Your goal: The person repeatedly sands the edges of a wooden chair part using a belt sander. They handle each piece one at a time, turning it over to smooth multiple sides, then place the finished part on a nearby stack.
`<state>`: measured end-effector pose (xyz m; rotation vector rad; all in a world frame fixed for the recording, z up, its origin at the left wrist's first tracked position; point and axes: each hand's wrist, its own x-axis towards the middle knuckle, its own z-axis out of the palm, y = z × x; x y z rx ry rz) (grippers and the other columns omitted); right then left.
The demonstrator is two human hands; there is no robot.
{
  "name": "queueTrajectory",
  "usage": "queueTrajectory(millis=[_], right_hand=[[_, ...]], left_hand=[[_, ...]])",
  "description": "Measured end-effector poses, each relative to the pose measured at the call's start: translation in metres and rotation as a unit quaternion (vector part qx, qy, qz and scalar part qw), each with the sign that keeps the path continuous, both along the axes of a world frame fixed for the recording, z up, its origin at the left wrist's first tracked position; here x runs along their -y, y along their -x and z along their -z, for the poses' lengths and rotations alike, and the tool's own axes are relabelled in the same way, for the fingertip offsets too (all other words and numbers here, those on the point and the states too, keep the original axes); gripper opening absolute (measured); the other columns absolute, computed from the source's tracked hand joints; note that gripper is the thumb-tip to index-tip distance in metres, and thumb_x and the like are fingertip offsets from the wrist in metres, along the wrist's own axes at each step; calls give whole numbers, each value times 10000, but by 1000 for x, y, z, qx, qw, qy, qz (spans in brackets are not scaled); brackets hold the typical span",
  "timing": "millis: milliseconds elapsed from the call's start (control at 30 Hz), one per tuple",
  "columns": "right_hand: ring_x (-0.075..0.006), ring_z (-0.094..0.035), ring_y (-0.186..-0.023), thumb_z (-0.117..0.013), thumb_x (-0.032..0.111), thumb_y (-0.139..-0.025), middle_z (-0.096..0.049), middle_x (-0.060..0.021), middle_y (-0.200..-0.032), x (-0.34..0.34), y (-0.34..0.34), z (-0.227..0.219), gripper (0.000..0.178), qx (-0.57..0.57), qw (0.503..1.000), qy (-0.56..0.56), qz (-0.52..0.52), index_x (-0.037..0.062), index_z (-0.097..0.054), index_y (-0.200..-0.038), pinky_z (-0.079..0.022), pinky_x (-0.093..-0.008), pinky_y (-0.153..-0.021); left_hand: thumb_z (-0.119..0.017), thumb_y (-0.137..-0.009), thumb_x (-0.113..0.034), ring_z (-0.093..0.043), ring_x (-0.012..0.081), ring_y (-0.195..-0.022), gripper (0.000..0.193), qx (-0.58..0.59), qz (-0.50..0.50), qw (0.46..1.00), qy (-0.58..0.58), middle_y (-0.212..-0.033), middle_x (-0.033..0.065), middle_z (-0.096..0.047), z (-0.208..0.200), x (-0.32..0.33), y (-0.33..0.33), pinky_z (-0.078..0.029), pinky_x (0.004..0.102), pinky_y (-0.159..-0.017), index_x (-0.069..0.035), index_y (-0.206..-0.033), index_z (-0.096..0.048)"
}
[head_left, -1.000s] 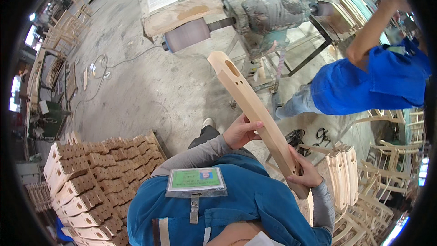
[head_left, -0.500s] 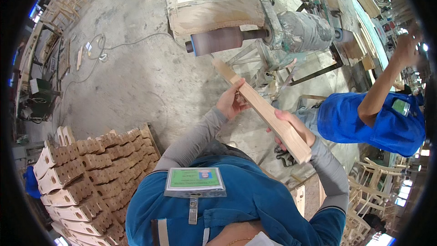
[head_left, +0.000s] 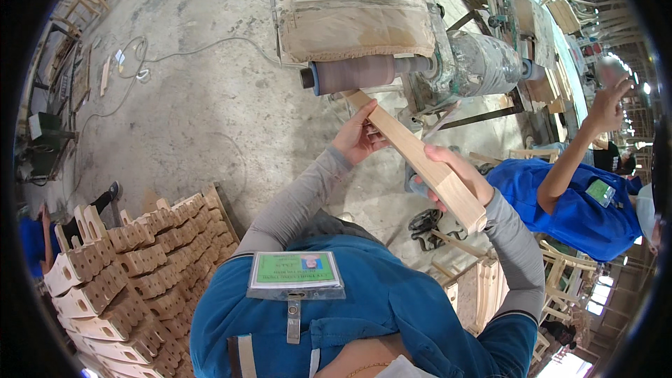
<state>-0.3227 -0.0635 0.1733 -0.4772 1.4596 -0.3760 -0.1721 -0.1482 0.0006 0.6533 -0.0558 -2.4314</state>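
A pale wooden board (head_left: 408, 147) slants in front of my chest, its far end up at the sanding drum (head_left: 355, 74). That end meets the drum's lower edge in the picture; I cannot tell whether they touch. My left hand (head_left: 358, 137) is closed on the board toward its far end, thumb on top. Closer to me, my right hand (head_left: 462, 173) grips the near part, its thumb over the upper face and fingers at the side. The drum is brownish with a blue rim and sticks out from the sanding machine (head_left: 483, 63).
Stacked wooden pieces with holes (head_left: 140, 266) rise at my left. To my right stands a person in a blue shirt (head_left: 581, 210), one arm raised. A cable (head_left: 203, 47) runs over the floor at left. Wooden chair frames (head_left: 567, 273) stand at the lower right.
The board's far end has come up to the drum, where a gap showed before. Both hands keep their hold. My view has shifted a little, and the co-worker's raised arm has moved.
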Motion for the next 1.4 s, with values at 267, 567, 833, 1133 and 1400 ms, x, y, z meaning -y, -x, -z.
queueTrajectory(millis=[267,567,833,1133,1400], right_hand=[[-135,-521,-469,-517,513,-802,-526,-104,-852,-55,5,-17,747,-46,996,67,-23,132,-275,-1398,-430,-253,-355],[-205,-372,-1237,-547,390,-831,-357,-166,-1378,-183,33,-24,752,-37,986,158,-27,-31,-246,-1377,-272,-284,-1015],[-365,-439,-1160,-724,355,-674,-387,-297,-1262,-312,62,32,992,-278,899,268,-206,-42,-158,-1385,-376,-365,-946],[-380,-498,-1050,-737,314,-635,-472,-251,-1154,-309,56,75,960,-464,797,381,-66,-31,-217,-1364,-434,-397,-881],[-375,-552,-898,-682,178,-631,-535,-218,-988,-375,83,128,837,-436,861,260,39,15,-252,-1330,-468,-413,-777]], left_hand=[[-603,-837,-403,-603,163,-780,305,20,30,999,34,-636,-62,-436,-26,-38,6,-526,397,-803,-111,-819,-518],[-604,-840,-366,-585,216,-916,400,15,108,993,48,-967,65,-539,-54,-126,22,-513,415,-800,-65,-1071,-476],[-553,-800,-173,-515,256,-1083,501,-5,152,986,72,-1168,145,-513,-50,-178,44,-393,446,-951,-12,-1247,-395],[-532,-734,-78,-456,268,-1148,583,-57,214,955,195,-1212,120,-487,-60,-248,94,-349,432,-992,-7,-1288,-363],[-499,-815,-46,-330,277,-1269,597,3,398,865,307,-1375,150,-311,-35,-276,112,-333,485,-1013,-82,-1366,-274]])
